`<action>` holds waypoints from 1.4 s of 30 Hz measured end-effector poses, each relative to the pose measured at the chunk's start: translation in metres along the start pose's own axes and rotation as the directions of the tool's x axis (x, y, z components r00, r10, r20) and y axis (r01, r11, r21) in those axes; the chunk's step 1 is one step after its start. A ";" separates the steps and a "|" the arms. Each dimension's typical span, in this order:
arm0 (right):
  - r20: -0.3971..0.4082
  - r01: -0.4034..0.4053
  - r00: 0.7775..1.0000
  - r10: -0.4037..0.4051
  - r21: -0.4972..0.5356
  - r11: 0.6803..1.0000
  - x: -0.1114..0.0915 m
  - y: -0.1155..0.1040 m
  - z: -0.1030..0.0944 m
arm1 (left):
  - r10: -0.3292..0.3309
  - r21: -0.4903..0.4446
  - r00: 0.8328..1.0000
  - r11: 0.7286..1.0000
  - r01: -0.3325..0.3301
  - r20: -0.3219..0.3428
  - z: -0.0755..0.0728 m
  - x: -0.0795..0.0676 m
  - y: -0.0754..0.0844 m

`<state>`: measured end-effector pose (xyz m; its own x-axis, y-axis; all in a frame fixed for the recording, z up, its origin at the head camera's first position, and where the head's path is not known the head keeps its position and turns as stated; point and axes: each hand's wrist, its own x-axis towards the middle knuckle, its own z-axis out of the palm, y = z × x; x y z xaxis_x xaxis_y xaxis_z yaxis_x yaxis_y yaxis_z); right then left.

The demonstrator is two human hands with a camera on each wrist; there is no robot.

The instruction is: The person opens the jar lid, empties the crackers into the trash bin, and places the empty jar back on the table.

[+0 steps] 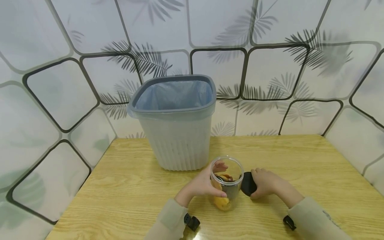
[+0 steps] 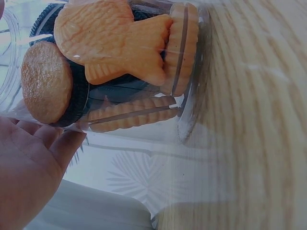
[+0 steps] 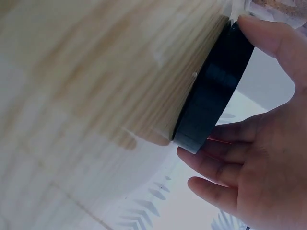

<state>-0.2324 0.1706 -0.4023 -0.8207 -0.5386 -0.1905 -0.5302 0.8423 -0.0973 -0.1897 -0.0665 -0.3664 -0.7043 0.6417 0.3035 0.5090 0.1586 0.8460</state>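
My left hand [image 1: 207,181] grips a clear, uncapped jar [image 1: 240,166] that stands on the table, thumb on the near side and fingers round the far side. Inside, the left wrist view shows an orange fish-shaped cake [image 2: 110,43], a round tan cookie [image 2: 46,81], scalloped sandwich cookies [image 2: 132,115] and dark cookies partly hidden behind them. Just right of the jar, my right hand [image 1: 265,182] holds a round black lid [image 1: 248,184] by its edge. Thumb and fingers span the lid's rim in the right wrist view [image 3: 211,91], close over the tabletop.
A light-coloured bin [image 1: 183,143] with a bluish liner stands behind the jar, toward the table's back edge. Wood-grain tabletop [image 1: 300,160] spreads to both sides. Leaf-patterned panels [image 1: 219,73] enclose the back and sides. Black strap pieces [image 1: 192,222] hang at the wrists.
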 end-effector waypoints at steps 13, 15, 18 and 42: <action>0.020 -0.002 1.000 0.002 -0.004 1.000 -0.001 -0.003 -0.002 | 0.009 0.000 1.000 1.000 -0.009 -0.004 0.000 0.000 -0.001; 0.018 0.002 1.000 -0.001 -0.008 1.000 -0.002 -0.003 -0.002 | 0.010 -0.001 1.000 1.000 -0.010 -0.004 0.000 0.000 -0.001; 0.016 -0.007 1.000 0.007 -0.017 1.000 -0.001 -0.003 -0.002 | 0.010 -0.008 1.000 1.000 -0.010 -0.003 0.000 0.000 0.000; -0.198 0.007 0.980 0.006 0.067 0.998 -0.011 0.007 -0.038 | 0.006 -0.010 1.000 1.000 -0.006 0.006 0.000 0.000 0.000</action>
<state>-0.2350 0.1812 -0.3638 -0.8498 -0.5271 0.0061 -0.5208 0.8378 -0.1637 -0.1894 -0.0663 -0.3666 -0.6985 0.6468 0.3062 0.5081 0.1470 0.8487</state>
